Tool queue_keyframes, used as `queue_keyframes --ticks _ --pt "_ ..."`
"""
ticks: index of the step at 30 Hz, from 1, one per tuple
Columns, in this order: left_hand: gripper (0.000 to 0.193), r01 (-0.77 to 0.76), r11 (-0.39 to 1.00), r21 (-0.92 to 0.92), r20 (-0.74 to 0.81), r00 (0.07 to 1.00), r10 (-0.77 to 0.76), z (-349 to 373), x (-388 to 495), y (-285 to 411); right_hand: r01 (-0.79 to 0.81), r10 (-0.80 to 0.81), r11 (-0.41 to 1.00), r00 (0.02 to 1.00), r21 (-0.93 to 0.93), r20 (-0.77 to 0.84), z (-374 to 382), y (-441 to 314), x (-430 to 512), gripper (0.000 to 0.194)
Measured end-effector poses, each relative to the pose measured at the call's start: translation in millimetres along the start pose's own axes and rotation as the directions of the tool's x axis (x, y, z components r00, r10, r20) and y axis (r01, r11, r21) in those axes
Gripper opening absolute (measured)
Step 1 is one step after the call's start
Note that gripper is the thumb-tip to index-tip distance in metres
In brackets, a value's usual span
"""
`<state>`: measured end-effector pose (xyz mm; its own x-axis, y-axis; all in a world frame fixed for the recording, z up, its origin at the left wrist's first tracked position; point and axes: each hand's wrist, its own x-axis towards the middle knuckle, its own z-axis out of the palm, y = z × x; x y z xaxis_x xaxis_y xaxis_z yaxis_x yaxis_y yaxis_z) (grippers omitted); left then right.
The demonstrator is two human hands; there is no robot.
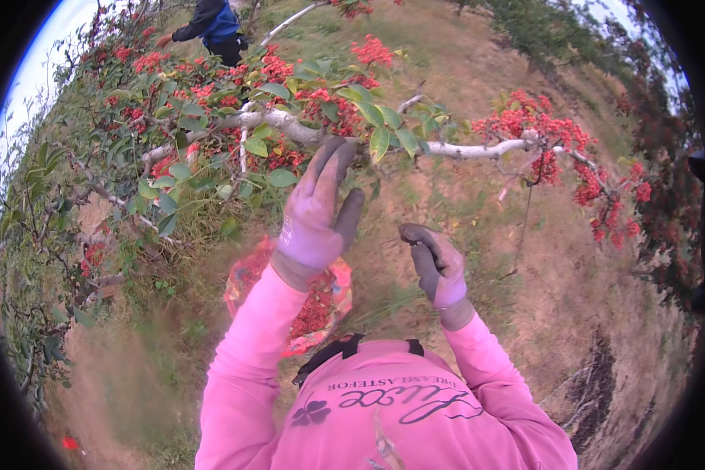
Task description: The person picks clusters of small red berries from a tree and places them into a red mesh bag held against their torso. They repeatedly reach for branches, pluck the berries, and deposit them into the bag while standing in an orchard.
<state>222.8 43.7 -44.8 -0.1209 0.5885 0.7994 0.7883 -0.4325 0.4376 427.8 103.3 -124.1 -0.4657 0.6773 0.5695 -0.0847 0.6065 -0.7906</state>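
Note:
My left hand (314,214), in a soiled lavender work glove with dark fingertips, reaches up to a pale bare branch (282,122). Its fingertips overlap the branch, and the thumb stands away from the fingers. Lower and to the right is my right hand (440,273), gloved alike, with index finger and thumb curled toward each other. A thin dark sliver shows at those fingertips, too small to identify. Red berry clusters (341,114), looking like Sichuan pepper, hang among green leaves (382,117) along the branch. Partly hidden under my left forearm is a container with a colourful reddish liner (342,285), holding picked red berries (311,314).
More berry clusters (523,117) hang from the branch's right end, where a thin cord (526,223) dangles. Dense leafy branches (111,200) crowd the left. Another person (214,26) in a blue and black jacket stands beyond the tree. Dry grassy soil (564,311) slopes right.

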Motion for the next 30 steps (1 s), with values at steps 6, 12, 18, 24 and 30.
queue_keyframes --ticks 6,12,18,24,30 --pt "0.056 0.274 0.957 -0.098 0.07 0.961 -0.268 41 -76 -9 -0.215 0.217 0.976 0.975 -0.035 0.055 -12 24 -33 0.024" --pt "0.051 0.572 0.816 -0.081 0.252 0.804 -0.539 45 -164 -2 -0.37 0.386 0.916 0.918 -0.154 0.093 -32 50 -72 0.026" --pt "0.052 0.771 0.637 0.007 0.366 0.591 -0.719 39 -212 10 -0.331 0.352 0.919 0.933 -0.216 0.068 -38 71 -107 0.023" --pt "0.051 0.503 0.859 0.096 0.363 0.786 -0.501 53 -187 23 -0.443 0.444 0.88 0.895 -0.173 -0.034 -66 78 -120 0.025" --pt "0.053 0.091 0.987 0.135 0.387 0.912 -0.137 75 -111 26 -0.591 0.573 0.8 0.804 -0.102 -0.161 -80 94 -156 0.022"
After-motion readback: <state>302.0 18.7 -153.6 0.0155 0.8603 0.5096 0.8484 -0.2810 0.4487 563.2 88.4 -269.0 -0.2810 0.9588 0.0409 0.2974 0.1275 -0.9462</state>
